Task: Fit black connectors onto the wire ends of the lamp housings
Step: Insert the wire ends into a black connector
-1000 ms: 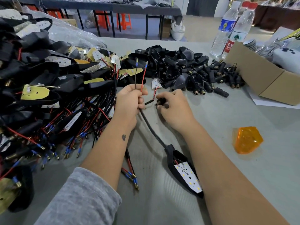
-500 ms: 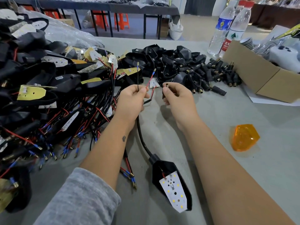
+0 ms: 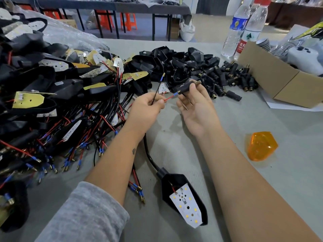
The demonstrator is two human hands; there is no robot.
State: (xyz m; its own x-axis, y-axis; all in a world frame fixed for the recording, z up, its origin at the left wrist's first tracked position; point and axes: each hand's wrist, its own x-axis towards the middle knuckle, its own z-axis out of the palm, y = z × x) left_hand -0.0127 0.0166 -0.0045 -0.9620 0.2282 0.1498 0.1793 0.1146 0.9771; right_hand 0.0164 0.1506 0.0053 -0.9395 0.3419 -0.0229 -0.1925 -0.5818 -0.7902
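Left hand pinches two thin wires, one red and one black, just below their tips. Right hand holds a black connector between thumb and fingertips, palm up, other fingers loose. The red wire's blue-sleeved tip sits right at the connector's near opening; can't tell whether it's in yet. The black wire stands free, pointing up, with its brass tip bare.

To do this well, I'd say: keep the pinch close to the tip so the soft wire doesn't buckle, line tip and hole up straight, push until seated, then feed the black wire the same way.

The wires run into one thick black cable down to the lamp housing, which lies on the table near the body between the forearms. The housing is a matte black pointed shell with a white board of small yellow dots facing up. The connector is short, dull black and tube-like, with a brass threaded end. More connectors are heaped behind the hands, and unfinished housings with loose wires are piled at the left. An orange, glossy, faceted lens is at the right. The table cover is grey and looks like cloth.
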